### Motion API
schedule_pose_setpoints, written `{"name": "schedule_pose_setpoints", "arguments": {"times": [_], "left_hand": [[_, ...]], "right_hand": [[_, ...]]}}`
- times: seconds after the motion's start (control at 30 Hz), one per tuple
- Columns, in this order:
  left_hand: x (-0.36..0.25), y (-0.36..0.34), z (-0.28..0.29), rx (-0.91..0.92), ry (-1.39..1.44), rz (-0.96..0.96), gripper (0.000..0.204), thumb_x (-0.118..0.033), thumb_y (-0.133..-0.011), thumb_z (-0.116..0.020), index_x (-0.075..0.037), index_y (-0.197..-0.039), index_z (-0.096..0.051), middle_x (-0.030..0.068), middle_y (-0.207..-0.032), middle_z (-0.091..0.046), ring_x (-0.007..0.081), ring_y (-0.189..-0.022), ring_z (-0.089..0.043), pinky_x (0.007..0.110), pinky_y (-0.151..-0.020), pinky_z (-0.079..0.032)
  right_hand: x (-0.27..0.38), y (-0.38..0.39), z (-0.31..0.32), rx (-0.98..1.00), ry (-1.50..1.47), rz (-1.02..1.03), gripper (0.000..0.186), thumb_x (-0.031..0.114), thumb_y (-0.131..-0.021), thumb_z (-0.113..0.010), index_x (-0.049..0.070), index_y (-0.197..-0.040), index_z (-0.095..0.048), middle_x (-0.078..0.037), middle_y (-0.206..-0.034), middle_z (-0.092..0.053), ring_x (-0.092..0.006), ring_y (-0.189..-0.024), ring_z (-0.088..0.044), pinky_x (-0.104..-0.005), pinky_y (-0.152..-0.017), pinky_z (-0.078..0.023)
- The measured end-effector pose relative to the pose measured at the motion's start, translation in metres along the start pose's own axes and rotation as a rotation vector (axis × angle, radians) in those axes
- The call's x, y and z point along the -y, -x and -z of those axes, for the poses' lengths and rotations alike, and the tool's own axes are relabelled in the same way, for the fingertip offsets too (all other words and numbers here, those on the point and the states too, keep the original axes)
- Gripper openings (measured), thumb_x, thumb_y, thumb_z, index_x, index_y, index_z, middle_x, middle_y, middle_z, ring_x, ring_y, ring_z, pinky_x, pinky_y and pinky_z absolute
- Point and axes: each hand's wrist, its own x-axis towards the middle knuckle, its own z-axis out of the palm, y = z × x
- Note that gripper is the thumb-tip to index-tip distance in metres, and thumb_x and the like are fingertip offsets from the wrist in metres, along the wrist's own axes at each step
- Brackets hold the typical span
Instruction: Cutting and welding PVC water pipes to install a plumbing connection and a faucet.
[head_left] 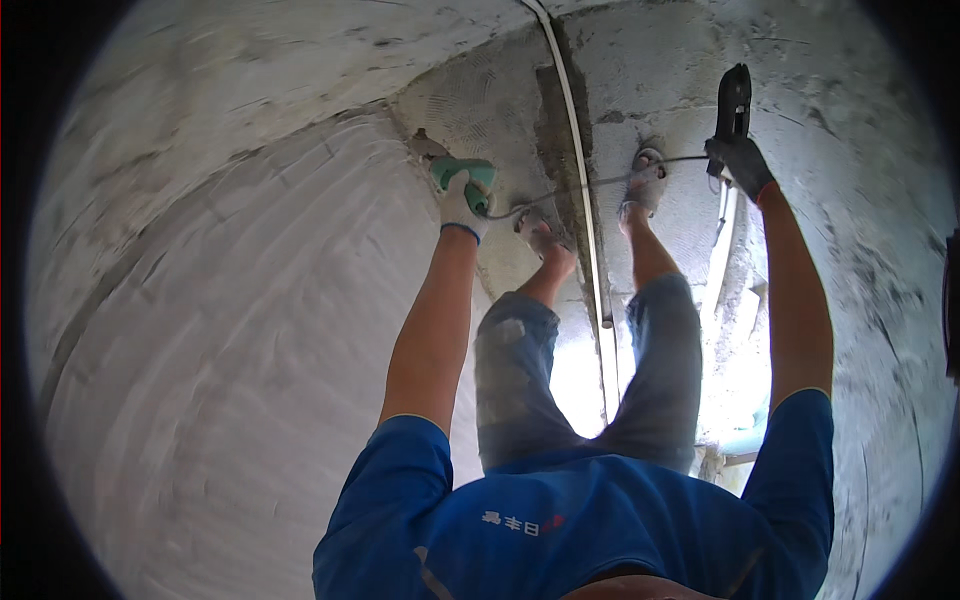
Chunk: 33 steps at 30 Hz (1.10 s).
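My left hand (458, 205), in a pale glove with a blue cuff, grips a green tool (470, 172) beside the left wall, at floor level in the view. A dark cord (610, 180) runs from near that hand across to my right hand (738, 162), which wears a dark glove with a red cuff. The right hand is closed around a long black object (733, 100), possibly a tool; its exact kind is unclear. My sandalled feet (645, 185) stand between the two hands, below the cord.
A white pipe (568, 90) runs along a dark channel in the rough concrete floor (470, 90) between my feet. A whitish coated wall (220, 330) fills the left side. Rough grey concrete (860, 300) is at the right, with bright light and pale strips (722, 250) behind my legs.
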Motion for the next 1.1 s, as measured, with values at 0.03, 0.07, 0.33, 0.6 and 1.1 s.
{"name": "schedule_pose_setpoints", "arguments": {"times": [0.03,0.07,0.33,0.6,1.1], "left_hand": [[0.004,-0.027,-0.002,0.022,0.003,-0.016,0.015,-0.025,-0.092,-0.066,-0.016,-0.083,-0.059,0.0019,-0.072,-0.061,0.0195,-0.063,-0.057,0.038,-0.059,-0.049],[0.01,-0.054,-0.003,-0.029,0.026,-0.071,0.016,-0.026,-0.092,-0.064,-0.013,-0.086,-0.058,0.0031,-0.072,-0.059,0.0199,-0.063,-0.056,0.038,-0.058,-0.047],[0.048,-0.192,0.006,-0.086,0.076,-0.299,0.022,-0.028,-0.095,-0.059,-0.011,-0.082,-0.056,0.0049,-0.072,-0.057,0.0213,-0.064,-0.052,0.038,-0.063,-0.046],[0.084,-0.228,-0.021,-0.207,0.203,-0.374,0.022,-0.027,-0.098,-0.057,-0.006,-0.093,-0.054,0.0074,-0.076,-0.059,0.0231,-0.065,-0.056,0.04,-0.06,-0.044],[0.094,-0.231,0.002,-0.227,-0.041,-0.167,0.03,-0.032,-0.095,-0.06,-0.008,-0.112,-0.054,0.011,-0.1,-0.06,0.0274,-0.09,-0.059,0.045,-0.078,-0.048]], "right_hand": [[-0.007,-0.03,-0.005,-0.007,0.003,-0.005,0.029,0.036,-0.088,-0.068,0.007,-0.085,-0.063,-0.002,-0.067,-0.063,-0.0115,-0.049,-0.056,-0.0288,-0.045,-0.044],[-0.016,-0.053,-0.007,0.057,-0.033,0.014,0.028,0.035,-0.088,-0.067,0.007,-0.085,-0.063,-0.003,-0.066,-0.062,-0.0117,-0.049,-0.055,-0.0286,-0.044,-0.043],[-0.082,-0.183,-0.033,0.06,-0.041,-0.077,0.024,0.032,-0.089,-0.067,0.009,-0.084,-0.062,-0.002,-0.062,-0.059,-0.0113,-0.045,-0.052,-0.0274,-0.039,-0.038],[-0.081,-0.229,-0.042,0.015,-0.11,0.2,0.024,0.033,-0.089,-0.066,0.009,-0.089,-0.062,-0.003,-0.064,-0.06,-0.0118,-0.048,-0.054,-0.0274,-0.043,-0.042],[-0.072,-0.23,-0.098,0.118,-0.008,0.297,0.031,0.033,-0.083,-0.069,0.003,-0.078,-0.067,-0.006,-0.069,-0.064,-0.0156,-0.057,-0.06,-0.0311,-0.054,-0.048]]}}
